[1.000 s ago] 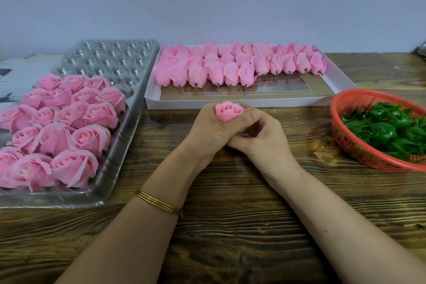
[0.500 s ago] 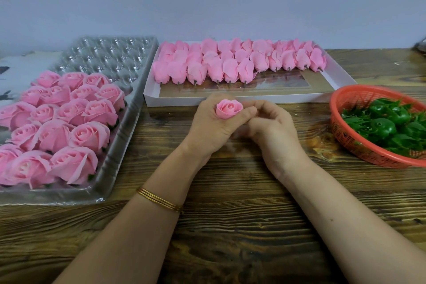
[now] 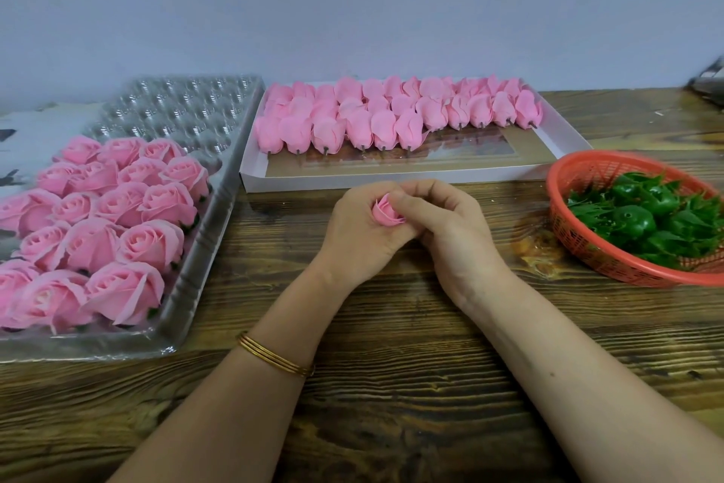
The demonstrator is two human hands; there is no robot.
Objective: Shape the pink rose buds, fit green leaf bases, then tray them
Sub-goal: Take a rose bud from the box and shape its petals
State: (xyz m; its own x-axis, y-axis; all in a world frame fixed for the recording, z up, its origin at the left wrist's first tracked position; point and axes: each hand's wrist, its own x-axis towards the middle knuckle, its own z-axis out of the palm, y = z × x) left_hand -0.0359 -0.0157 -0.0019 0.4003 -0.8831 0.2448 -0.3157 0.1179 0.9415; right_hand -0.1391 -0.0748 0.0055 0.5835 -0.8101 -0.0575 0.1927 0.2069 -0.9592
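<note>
A small pink rose bud (image 3: 386,213) sits between both hands over the middle of the wooden table. My left hand (image 3: 358,232) curls round its lower part. My right hand (image 3: 446,224) lies against it from the right, thumb and fingers pinching the bud's outer petals. The bud's base is hidden inside my fingers. Several finished open roses (image 3: 129,208) fill the near part of a clear plastic tray (image 3: 203,286) at left. Several closed pink buds (image 3: 391,118) lie in rows in a white box (image 3: 391,181) behind my hands. Green leaf bases (image 3: 642,220) fill a red basket (image 3: 564,224) at right.
The tray's far cells (image 3: 184,106) hold nothing. A dark object (image 3: 711,87) shows at the far right edge by the wall. Bare wooden tabletop (image 3: 391,384) lies in front of my hands.
My right hand has come up from under the bud and now pinches its petals from the side. The bud has tilted, and more of it is covered by fingers.
</note>
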